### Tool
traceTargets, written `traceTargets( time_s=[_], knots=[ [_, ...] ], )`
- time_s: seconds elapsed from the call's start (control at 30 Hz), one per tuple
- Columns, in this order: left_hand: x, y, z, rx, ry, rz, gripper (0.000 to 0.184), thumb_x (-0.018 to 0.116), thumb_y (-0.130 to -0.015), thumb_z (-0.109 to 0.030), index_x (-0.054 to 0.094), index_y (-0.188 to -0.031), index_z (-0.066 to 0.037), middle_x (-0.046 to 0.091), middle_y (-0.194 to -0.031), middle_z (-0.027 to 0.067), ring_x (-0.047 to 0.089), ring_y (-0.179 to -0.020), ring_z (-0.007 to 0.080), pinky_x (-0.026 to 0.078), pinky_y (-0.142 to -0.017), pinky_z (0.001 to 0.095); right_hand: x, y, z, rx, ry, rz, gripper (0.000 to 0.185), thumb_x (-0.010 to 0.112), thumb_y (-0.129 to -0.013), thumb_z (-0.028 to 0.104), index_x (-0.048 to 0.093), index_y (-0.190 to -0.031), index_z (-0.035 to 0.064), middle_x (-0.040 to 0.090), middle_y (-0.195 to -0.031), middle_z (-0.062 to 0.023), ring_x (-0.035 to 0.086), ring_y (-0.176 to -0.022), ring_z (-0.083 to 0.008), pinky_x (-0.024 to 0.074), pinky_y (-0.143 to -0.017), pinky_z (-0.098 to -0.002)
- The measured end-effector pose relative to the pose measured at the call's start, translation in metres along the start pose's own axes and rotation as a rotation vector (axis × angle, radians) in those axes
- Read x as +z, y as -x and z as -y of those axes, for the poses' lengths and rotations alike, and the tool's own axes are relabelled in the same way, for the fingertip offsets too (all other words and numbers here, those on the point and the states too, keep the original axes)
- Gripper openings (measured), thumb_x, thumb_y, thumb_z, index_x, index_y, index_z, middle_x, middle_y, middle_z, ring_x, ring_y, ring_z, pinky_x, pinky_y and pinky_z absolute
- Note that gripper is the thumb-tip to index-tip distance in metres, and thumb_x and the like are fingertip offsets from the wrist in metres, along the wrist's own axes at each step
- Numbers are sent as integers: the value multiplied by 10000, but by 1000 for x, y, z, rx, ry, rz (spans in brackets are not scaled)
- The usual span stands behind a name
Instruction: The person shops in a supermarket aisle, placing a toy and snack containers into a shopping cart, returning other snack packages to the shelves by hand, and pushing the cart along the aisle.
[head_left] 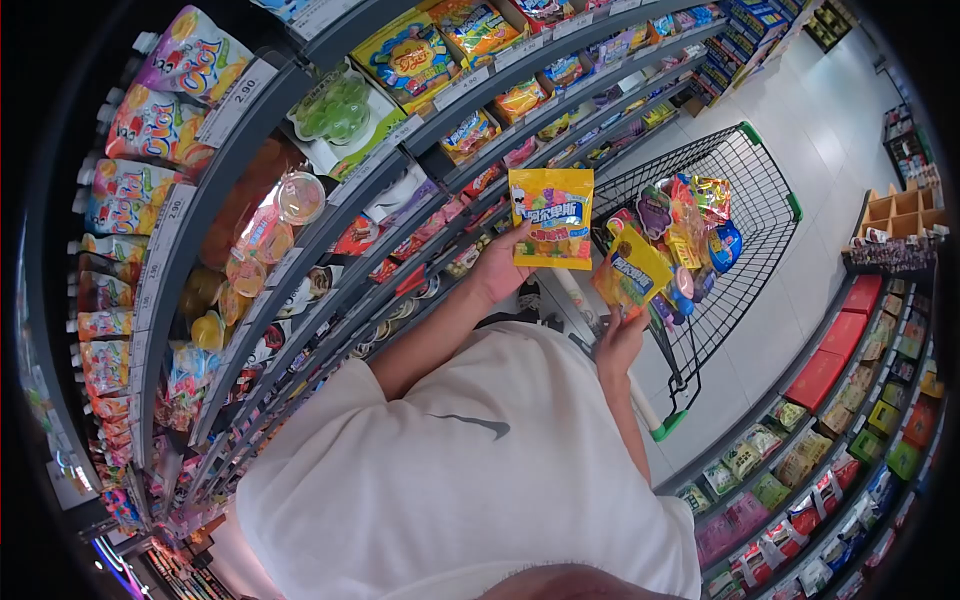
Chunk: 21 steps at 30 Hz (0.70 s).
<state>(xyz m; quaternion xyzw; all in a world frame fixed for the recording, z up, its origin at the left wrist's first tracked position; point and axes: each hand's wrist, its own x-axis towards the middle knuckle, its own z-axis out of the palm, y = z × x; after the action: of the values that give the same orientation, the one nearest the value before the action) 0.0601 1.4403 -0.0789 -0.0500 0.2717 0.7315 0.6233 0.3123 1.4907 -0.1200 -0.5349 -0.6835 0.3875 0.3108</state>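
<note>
My left hand [503, 262] is closed on the lower left edge of a yellow candy bag [553, 222], which faces me upright with a blue label and pictures of colourful sweets. To its right, my right hand [620, 343] grips the bottom of a second yellow candy bag [633, 272], tilted and similar in design. This second bag is in front of part of the shopping cart [770, 255], a black wire basket with green corners. Inside the cart lies a heap of colourful snack packets [690, 222].
Shelves on my left carry drink pouches [150, 125], jelly cups [300, 197] and bagged sweets [470, 135] behind price strips. More shelves on the right hold packaged snacks [745, 458] and red boxes [828, 345]. Pale tiled floor [790, 130] runs along the aisle beyond the cart.
</note>
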Motion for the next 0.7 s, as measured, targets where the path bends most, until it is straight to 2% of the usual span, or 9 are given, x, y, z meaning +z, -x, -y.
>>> traceTargets(
  time_s=[0.1, 0.2, 0.3, 0.4, 0.53, 0.7],
  knots=[
    [-13, -14, -1, -12, -67, -44, 356, 600, -1006, -222, 554, -1332, -86, 638, -1303, 81, 607, -1224, 217, 474, -1057, 395, -4, -9, 12, 2, -31, -45, 418, 583, -996, 88, 384, -1352, -5, 669, -852, -202, 667, -722, -315, 504, -659, -391],
    [-29, -26, 5, 30, -137, -35, 386, 586, -1015, -246, 529, -1357, -75, 627, -1323, 84, 599, -1238, 230, 469, -1061, 403, -4, -16, 20, 42, -27, -50, 417, 588, -992, 86, 396, -1351, -3, 663, -870, -210, 660, -736, -329, 500, -669, -401],
    [-36, -34, 9, 9, -161, -28, 399, 575, -1023, -260, 516, -1370, -72, 624, -1331, 85, 603, -1236, 234, 477, -1048, 406, -4, -23, 20, 58, -18, -50, 413, 596, -989, 93, 405, -1343, -1, 661, -854, -186, 646, -700, -290, 497, -653, -380],
    [-38, -43, 10, -49, -186, -31, 393, 567, -1029, -264, 516, -1372, -79, 628, -1324, 83, 611, -1224, 228, 489, -1030, 401, -3, -32, 7, 42, -53, -57, 409, 592, -995, 86, 393, -1335, -22, 666, -815, -132, 662, -643, -193, 512, -608, -328],
    [-35, -56, 6, -125, -185, -41, 366, 604, -1010, -255, 560, -1340, -104, 653, -1278, 43, 632, -1178, 183, 504, -999, 378, -1, -39, 3, 21, -72, -79, 385, 592, -999, 94, 409, -1319, -16, 662, -799, -121, 651, -626, -167, 506, -590, -309],
    [-28, -66, 4, -145, -158, -35, 377, 593, -1016, -265, 547, -1350, -97, 647, -1288, 46, 630, -1182, 184, 502, -1005, 380, -4, -53, 8, 16, -19, -108, 368, 599, -998, 103, 434, -1309, -5, 666, -766, -106, 666, -623, -152, 505, -572, -298]
  ],
)
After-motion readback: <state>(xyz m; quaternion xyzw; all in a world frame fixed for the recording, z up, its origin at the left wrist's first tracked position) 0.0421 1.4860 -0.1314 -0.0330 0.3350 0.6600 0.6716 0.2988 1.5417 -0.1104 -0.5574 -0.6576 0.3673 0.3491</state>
